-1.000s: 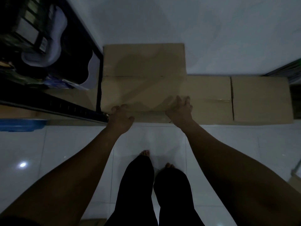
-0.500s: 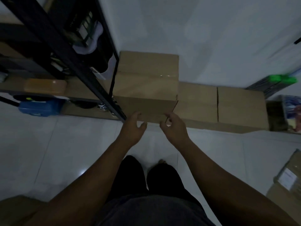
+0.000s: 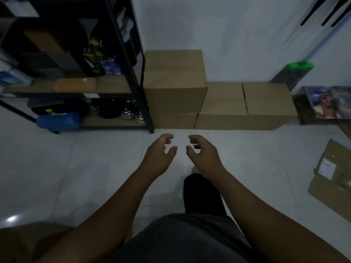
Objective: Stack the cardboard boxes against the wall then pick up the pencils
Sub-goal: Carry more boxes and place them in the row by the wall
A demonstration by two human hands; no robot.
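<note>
Now both hands hang loose, and the boxes sit by the wall

On my screen, two cardboard boxes make a stack just right of the black rack (image 3: 131, 73). The top box (image 3: 174, 73) sits on the bottom box (image 3: 173, 120). The top one's back edge meets the white wall (image 3: 237, 35). Further right of the rack, touching the stack, lies a low box (image 3: 235, 122) with a crack across its top (one box or two, I cannot tell from up here). It is at the wall too.

The left hand (image 3: 159, 154) and the right hand (image 3: 203, 154) float over the white floor (image 3: 95, 168). They are a little nearer to me than the rack's front leg, and to its right. They are near each other but apart. The fingers of both are bent softly, and they hold nothing. Neither hand touches a box.

Far to the right of the rack, a flat piece of cardboard (image 3: 330, 179) with a white label (image 3: 327, 168) lies on the floor, well apart from the stack. A blue tub (image 3: 58, 120) sits low at the rack's left end. A green-topped thing (image 3: 300, 66) leans at the wall, far right of the rack, past the low box.
</note>
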